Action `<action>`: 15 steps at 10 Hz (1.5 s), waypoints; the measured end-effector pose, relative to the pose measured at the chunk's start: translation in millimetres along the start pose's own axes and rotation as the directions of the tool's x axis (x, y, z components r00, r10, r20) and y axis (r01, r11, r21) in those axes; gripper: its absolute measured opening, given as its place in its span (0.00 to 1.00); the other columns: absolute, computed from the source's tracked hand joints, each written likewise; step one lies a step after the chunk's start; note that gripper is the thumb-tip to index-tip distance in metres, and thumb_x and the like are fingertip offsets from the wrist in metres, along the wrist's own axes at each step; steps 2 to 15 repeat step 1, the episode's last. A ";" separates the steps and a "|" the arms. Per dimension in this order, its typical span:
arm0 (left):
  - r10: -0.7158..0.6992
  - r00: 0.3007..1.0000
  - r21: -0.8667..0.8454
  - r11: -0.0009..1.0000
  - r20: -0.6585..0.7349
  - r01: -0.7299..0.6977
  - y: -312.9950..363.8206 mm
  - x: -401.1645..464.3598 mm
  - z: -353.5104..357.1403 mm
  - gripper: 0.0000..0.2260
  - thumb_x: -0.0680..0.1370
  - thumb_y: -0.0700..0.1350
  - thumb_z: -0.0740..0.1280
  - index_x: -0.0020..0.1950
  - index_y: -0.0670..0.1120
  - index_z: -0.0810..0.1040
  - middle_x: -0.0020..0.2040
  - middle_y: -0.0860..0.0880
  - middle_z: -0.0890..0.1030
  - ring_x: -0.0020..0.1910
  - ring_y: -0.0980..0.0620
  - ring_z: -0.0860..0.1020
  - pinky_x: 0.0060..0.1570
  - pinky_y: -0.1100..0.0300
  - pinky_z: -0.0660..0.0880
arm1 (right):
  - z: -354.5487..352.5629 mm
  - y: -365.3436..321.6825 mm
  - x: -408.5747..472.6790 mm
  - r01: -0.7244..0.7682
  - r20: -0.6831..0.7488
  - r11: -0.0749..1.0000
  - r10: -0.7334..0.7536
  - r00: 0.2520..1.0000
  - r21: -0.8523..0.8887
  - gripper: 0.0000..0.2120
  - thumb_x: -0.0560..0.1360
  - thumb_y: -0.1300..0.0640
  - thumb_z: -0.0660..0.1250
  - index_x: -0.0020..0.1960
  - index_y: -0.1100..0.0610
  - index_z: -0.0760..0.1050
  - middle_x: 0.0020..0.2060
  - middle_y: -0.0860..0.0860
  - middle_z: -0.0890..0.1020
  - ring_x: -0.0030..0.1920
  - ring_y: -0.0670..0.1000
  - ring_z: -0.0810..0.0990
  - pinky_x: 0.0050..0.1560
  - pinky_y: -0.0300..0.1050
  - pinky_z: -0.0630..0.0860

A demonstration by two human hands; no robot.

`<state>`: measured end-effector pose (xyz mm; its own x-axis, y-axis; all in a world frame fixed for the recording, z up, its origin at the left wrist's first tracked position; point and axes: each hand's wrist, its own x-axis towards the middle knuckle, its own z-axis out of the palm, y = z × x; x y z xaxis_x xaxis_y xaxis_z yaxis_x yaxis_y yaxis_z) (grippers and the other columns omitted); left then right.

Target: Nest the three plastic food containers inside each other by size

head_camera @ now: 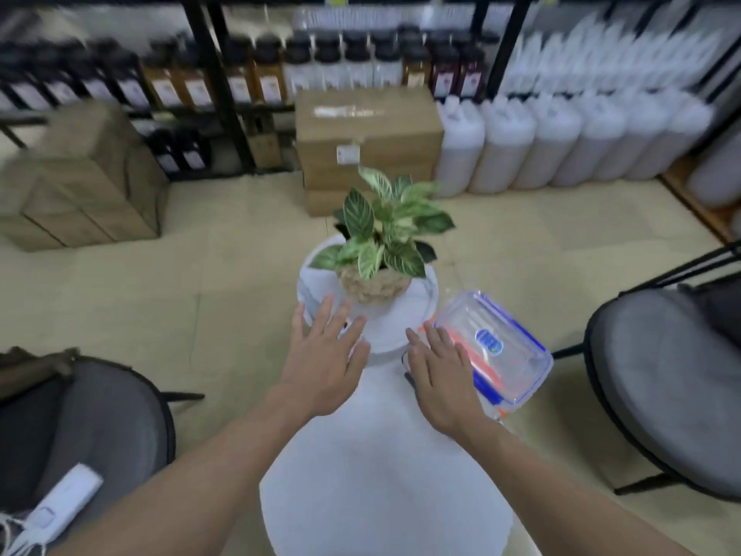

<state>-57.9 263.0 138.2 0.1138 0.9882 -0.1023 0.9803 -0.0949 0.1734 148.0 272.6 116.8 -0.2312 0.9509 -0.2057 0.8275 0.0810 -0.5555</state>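
The containers [495, 351] look already stacked together at the table's [385, 475] right edge, lid on. Both hands, left hand [324, 367] and right hand [441, 379], hover flat with fingers spread, holding nothing. Little seems left.

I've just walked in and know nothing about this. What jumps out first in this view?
The green-and-white striped leafy plant in a woven pot stands out, sitting on the small round white table at centre. Two bare hands reach out with spread fingers: the left hand beside the pot, the right hand next to a clear plastic food container with blue clips at the table's right edge. Behind, shelves of dark bottles line the wall.
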 end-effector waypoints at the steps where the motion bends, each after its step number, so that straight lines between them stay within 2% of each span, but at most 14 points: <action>1: -0.019 0.991 0.039 0.999 -0.135 0.025 -3.7 20.8 -65.6 0.33 0.80 0.61 0.34 0.83 0.55 0.53 0.85 0.52 0.47 0.83 0.47 0.40 0.70 0.45 0.23 | -56.2 -44.3 21.8 0.153 -0.039 0.984 -0.157 0.987 -0.095 0.27 0.84 0.42 0.42 0.81 0.43 0.43 0.82 0.45 0.43 0.80 0.48 0.35 0.78 0.51 0.34; 15: -0.019 0.991 0.039 0.999 -0.135 0.025 -3.7 20.8 -65.6 0.33 0.80 0.61 0.34 0.83 0.55 0.53 0.85 0.52 0.47 0.83 0.47 0.40 0.70 0.45 0.23 | -56.2 -44.3 21.8 0.153 -0.039 0.984 -0.157 0.987 -0.095 0.27 0.84 0.42 0.42 0.81 0.43 0.43 0.82 0.45 0.43 0.80 0.48 0.35 0.78 0.51 0.34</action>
